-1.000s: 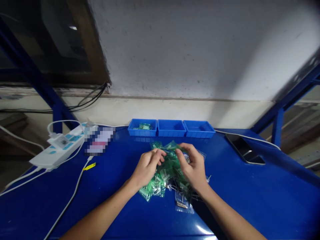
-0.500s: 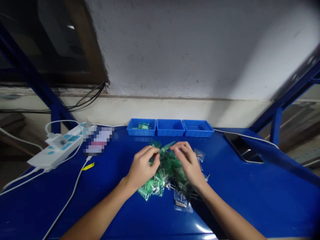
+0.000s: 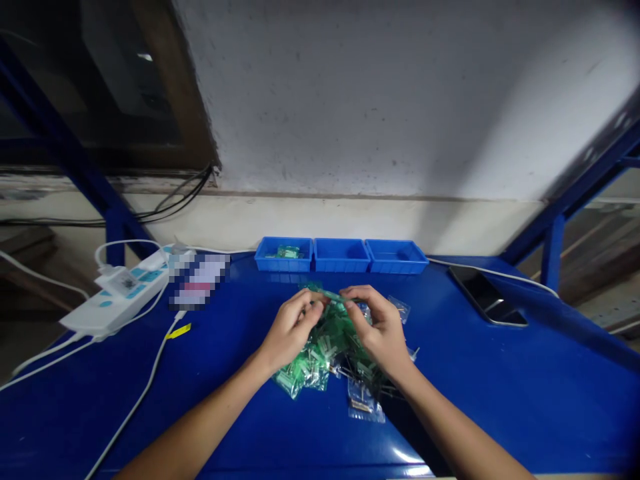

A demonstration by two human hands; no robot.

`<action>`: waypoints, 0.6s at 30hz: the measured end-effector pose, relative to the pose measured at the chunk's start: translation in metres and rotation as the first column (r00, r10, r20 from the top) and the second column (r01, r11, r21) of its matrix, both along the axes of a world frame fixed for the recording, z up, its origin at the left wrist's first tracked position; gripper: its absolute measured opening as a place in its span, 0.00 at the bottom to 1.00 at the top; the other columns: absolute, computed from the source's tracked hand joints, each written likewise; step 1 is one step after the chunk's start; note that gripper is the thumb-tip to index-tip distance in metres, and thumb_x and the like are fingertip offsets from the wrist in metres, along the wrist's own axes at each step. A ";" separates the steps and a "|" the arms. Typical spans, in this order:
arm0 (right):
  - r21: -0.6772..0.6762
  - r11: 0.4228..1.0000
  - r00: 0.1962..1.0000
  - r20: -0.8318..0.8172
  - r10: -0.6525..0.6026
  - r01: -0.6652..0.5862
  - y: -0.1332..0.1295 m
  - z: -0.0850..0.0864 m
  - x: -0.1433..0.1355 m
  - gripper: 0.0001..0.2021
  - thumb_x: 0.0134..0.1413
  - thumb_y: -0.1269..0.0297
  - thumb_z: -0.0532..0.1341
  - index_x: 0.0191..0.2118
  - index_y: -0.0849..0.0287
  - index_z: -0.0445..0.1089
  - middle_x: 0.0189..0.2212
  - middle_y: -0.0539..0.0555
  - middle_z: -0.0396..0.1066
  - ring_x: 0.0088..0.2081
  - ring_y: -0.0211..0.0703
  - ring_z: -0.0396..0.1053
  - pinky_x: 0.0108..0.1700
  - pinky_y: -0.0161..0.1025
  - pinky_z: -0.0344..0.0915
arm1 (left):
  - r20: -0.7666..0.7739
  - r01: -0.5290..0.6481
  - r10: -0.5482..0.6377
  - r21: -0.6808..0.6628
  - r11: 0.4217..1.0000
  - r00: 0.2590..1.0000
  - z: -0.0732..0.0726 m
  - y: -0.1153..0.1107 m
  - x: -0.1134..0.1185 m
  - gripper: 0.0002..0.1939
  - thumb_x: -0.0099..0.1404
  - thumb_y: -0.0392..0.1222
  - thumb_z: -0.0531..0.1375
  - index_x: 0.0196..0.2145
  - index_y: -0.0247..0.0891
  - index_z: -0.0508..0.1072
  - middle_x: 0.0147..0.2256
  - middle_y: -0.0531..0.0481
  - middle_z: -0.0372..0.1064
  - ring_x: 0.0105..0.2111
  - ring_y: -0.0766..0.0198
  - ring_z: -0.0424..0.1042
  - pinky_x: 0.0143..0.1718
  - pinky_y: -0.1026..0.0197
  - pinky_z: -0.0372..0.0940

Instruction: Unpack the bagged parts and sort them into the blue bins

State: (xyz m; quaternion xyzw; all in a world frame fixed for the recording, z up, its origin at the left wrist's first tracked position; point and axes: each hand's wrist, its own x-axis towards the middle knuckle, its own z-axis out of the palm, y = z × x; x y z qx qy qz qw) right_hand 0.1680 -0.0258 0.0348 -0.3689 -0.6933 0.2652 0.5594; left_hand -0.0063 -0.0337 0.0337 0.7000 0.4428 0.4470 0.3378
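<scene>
A small green plastic bag [image 3: 333,296] is stretched between my two hands, above a heap of packets. My left hand [image 3: 296,327] is closed, pinching the bag's left end between thumb and fingers. At its other end my right hand [image 3: 379,325] also grips it, thumb below and fingers above. Beneath them lies a pile of green plastic bags [image 3: 313,363] with small pale pieces inside, too small to name. Clear bags [image 3: 365,403] holding thin metal parts lie at the pile's front and right; my right hand and forearm hide some of the heap.
Three blue bins [image 3: 341,256] stand in a row at the back; the left one holds green packets. A white power strip [image 3: 120,293] with cables lies left, beside a blurred-out object [image 3: 200,281]. A dark phone [image 3: 487,295] lies right. Blue frame posts flank the table.
My right hand has closed onto the right end of the green bag, which has turned from slanted to nearly level. The left hand has shifted slightly right.
</scene>
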 end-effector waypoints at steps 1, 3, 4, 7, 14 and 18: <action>0.085 0.996 0.997 0.075 0.016 -0.022 -0.002 0.001 0.000 0.07 0.54 0.71 0.56 0.36 0.55 0.69 0.36 0.54 0.71 0.40 0.45 0.68 0.43 0.44 0.64 | 0.073 0.008 -0.003 -0.072 0.997 0.997 -0.001 0.001 -0.001 0.19 0.69 0.50 0.46 0.34 0.37 0.70 0.26 0.51 0.64 0.25 0.68 0.63 0.25 0.66 0.57; 0.201 0.977 0.978 0.205 0.035 -0.077 -0.005 0.001 -0.001 0.12 0.52 0.75 0.54 0.37 0.54 0.70 0.39 0.55 0.69 0.44 0.46 0.66 0.46 0.46 0.63 | 0.180 0.018 0.016 -0.184 0.983 0.983 -0.003 0.004 -0.002 0.19 0.69 0.52 0.46 0.34 0.36 0.69 0.20 0.55 0.59 0.21 0.69 0.60 0.23 0.66 0.54; 0.222 0.971 0.967 0.252 0.031 -0.089 -0.006 0.001 -0.002 0.14 0.51 0.77 0.53 0.38 0.54 0.70 0.41 0.55 0.68 0.46 0.47 0.65 0.47 0.47 0.63 | 0.205 0.015 0.030 -0.213 0.977 0.978 -0.004 0.005 -0.003 0.17 0.68 0.52 0.49 0.35 0.36 0.69 0.20 0.56 0.58 0.20 0.69 0.59 0.22 0.67 0.54; 0.156 0.987 0.953 0.302 -0.010 -0.039 -0.008 -0.002 -0.004 0.17 0.47 0.77 0.53 0.41 0.53 0.71 0.50 0.57 0.59 0.54 0.51 0.57 0.50 0.50 0.60 | 0.170 -0.077 0.104 -0.154 0.985 0.980 -0.004 0.006 -0.003 0.11 0.64 0.47 0.56 0.38 0.37 0.70 0.22 0.55 0.62 0.22 0.68 0.63 0.23 0.67 0.57; -0.396 0.914 0.993 -0.103 0.050 -0.087 0.003 0.001 -0.001 0.16 0.54 0.51 0.55 0.32 0.58 0.72 0.39 0.57 0.64 0.46 0.49 0.63 0.44 0.42 0.63 | -0.179 -0.087 0.206 0.514 0.853 0.962 -0.007 0.002 -0.002 0.12 0.64 0.33 0.55 0.43 0.42 0.73 0.41 0.47 0.65 0.39 0.63 0.67 0.38 0.60 0.65; -0.525 0.833 0.971 -0.234 0.057 -0.176 0.008 -0.001 -0.001 0.18 0.53 0.48 0.57 0.27 0.59 0.69 0.24 0.51 0.66 0.29 0.40 0.64 0.33 0.36 0.61 | -0.344 0.045 0.204 0.595 0.802 0.917 -0.010 0.002 -0.002 0.17 0.64 0.29 0.53 0.46 0.45 0.72 0.43 0.46 0.64 0.43 0.59 0.65 0.36 0.58 0.65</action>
